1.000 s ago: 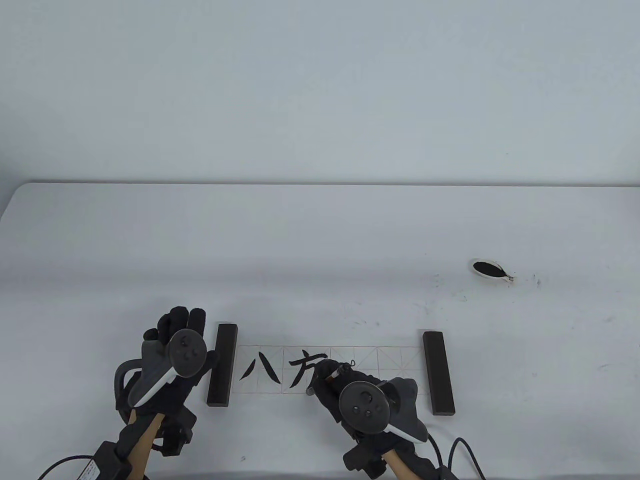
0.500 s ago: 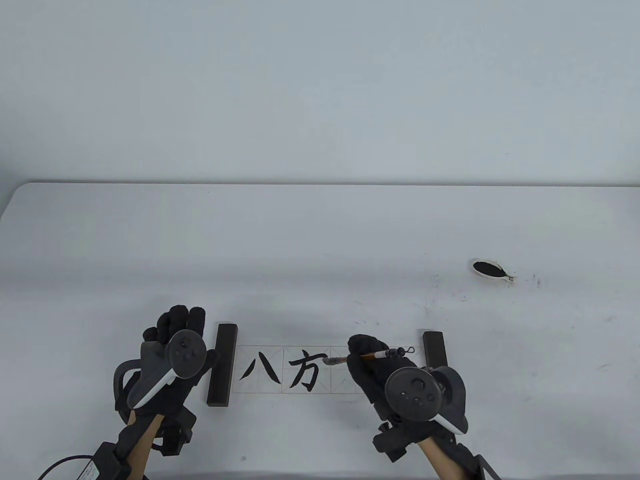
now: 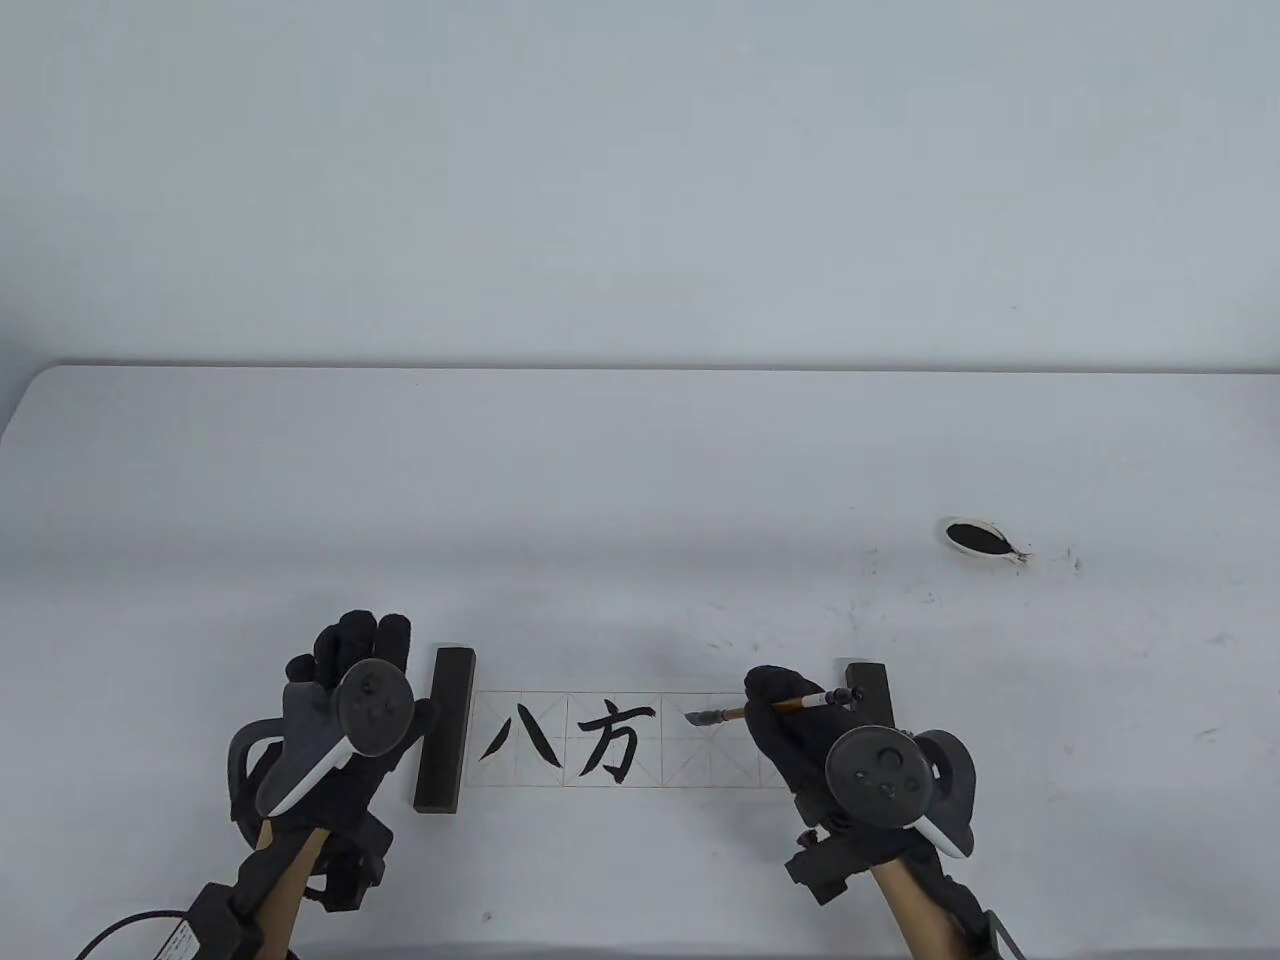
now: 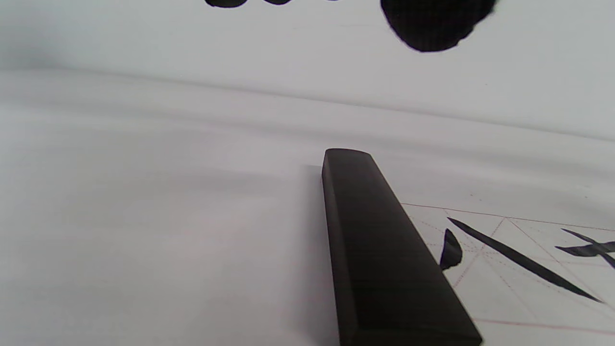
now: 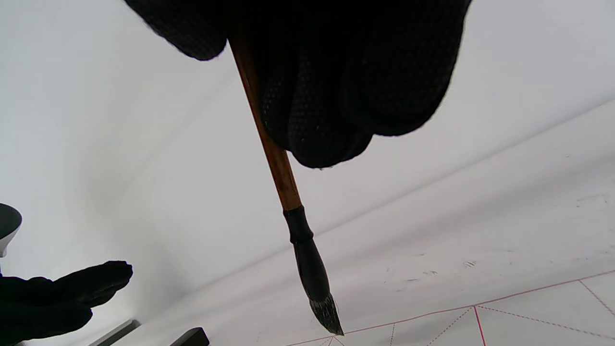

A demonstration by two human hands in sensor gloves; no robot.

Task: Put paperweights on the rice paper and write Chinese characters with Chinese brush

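Observation:
A strip of gridded rice paper [image 3: 700, 760] lies near the table's front edge with two black characters [image 3: 565, 742] brushed on its left squares. A dark paperweight [image 3: 445, 730] holds its left end. A second paperweight [image 3: 872, 690] lies at the right end, mostly hidden behind my right hand. That right hand [image 3: 775, 695] grips a brown-handled brush [image 3: 790, 704]; its inked tip [image 3: 700, 716] points left over a blank square. The right wrist view shows the brush [image 5: 281, 168] tip just above the paper [image 5: 504, 317]. My left hand [image 3: 360, 640] rests flat beside the left paperweight [image 4: 384, 254].
A small white dish of black ink [image 3: 980, 538] sits at the right, further back, with ink specks on the table around it. The white table [image 3: 640, 470] stretches back to a pale wall. Cables trail off the front edge by both wrists.
My right hand has moved right with the brush, from over the second character to the blank squares near the right paperweight. The left hand has stayed still.

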